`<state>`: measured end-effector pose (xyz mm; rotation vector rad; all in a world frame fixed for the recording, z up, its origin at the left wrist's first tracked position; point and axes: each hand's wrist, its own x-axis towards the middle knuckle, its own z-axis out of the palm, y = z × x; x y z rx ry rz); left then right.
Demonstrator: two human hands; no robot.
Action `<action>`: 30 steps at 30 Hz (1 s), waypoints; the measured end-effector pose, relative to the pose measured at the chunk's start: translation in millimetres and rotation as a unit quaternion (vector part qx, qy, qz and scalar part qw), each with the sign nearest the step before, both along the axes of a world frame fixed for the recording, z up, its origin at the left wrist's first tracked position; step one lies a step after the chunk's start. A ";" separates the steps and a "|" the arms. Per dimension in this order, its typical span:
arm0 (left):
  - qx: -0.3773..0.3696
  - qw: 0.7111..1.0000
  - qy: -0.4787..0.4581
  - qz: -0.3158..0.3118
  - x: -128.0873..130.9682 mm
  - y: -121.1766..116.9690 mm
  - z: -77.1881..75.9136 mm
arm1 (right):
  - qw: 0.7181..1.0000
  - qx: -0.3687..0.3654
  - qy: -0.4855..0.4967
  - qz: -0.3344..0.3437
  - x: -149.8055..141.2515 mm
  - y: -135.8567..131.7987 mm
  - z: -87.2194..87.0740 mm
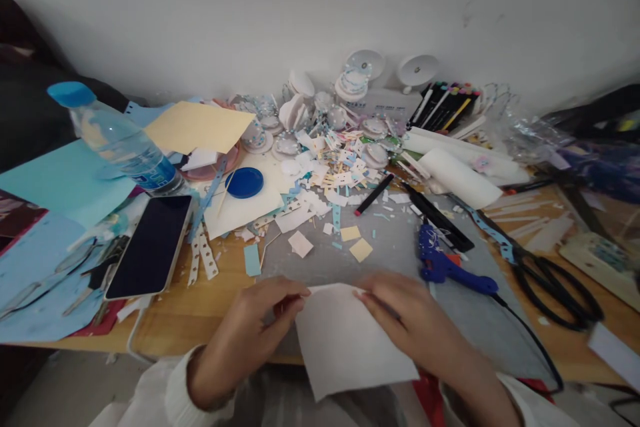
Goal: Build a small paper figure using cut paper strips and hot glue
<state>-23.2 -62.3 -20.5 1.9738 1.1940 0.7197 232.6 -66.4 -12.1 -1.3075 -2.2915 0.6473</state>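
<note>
A sheet of white paper [353, 347] hangs tilted over the table's front edge, held up by its far edge. My left hand [255, 327] pinches the paper's upper left corner between thumb and fingers. On the other side, my right hand [403, 313] grips the upper right part, thumb toward me; its fingers are slightly blurred. Beyond the paper, small cut pieces lie on the grey mat [320, 267]: a pale pink piece [301, 244], two yellow pieces [361, 250] and a light blue piece [252, 260].
A blue glue gun [445, 260] with a black cord and black-handled scissors [555, 287] lie at right. A phone [150, 247] and a water bottle [125, 140] are at left. Paper scraps [340, 163], white decorated pieces [295, 113] and pens [445, 107] crowd the back.
</note>
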 end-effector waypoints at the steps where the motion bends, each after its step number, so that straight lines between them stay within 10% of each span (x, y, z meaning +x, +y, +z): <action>1: 0.005 1.000 -0.002 0.006 2.6 -1.8 -1.4 | 1.000 0.015 -0.007 -0.001 2.3 5.4 4.2; 8: 0.115 0.987 0.072 0.092 -21.9 0.9 7.7 | 0.985 0.019 -0.119 0.123 2.1 30.3 21.3; 11: 0.234 0.887 0.246 0.315 -62.5 21.9 12.2 | 0.974 0.091 -0.186 0.094 -8.2 28.6 5.2; 14: 0.197 0.785 0.391 0.438 -100.4 43.5 10.4 | 0.972 0.117 -0.181 0.097 -16.1 21.9 -14.4; 18: 0.107 0.787 0.438 0.421 -121.4 57.8 5.8 | 0.976 0.140 -0.157 0.059 -16.4 17.9 -27.3; 25: 0.119 0.770 0.435 0.452 -115.5 63.9 1.6 | 0.935 0.138 -0.222 -0.238 -7.7 29.3 -42.6; 30: 0.114 0.762 0.430 0.471 -115.8 68.4 3.2 | 0.927 0.149 -0.223 -0.261 -6.9 33.1 -53.2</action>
